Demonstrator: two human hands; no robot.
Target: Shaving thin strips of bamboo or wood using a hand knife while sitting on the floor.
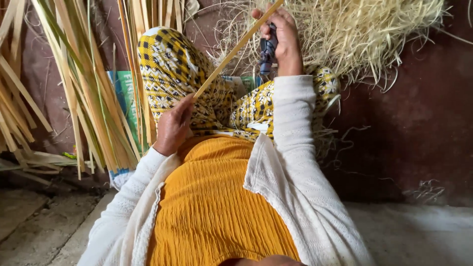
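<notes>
Person seated, knees raised under a yellow patterned skirt (172, 69).

Right hand (281, 39): raised above the knees, arm bent, fist closed on a dark-handled knife (267, 51) and on the strip's upper end.

Left hand (172, 125): low against the skirt, fingers pinching the strip's lower end.

Shavings heap (354, 29): pale, tangled, beyond the right hand.

Cane bundle (84, 83): leaning left of the skirt, over a green-printed sack (123, 98).

Strip (236, 49): thin, straight, pale tan, slanting between both hands.

Leaning cane strips (93, 98) (shavings (354, 34) beyond)
</notes>
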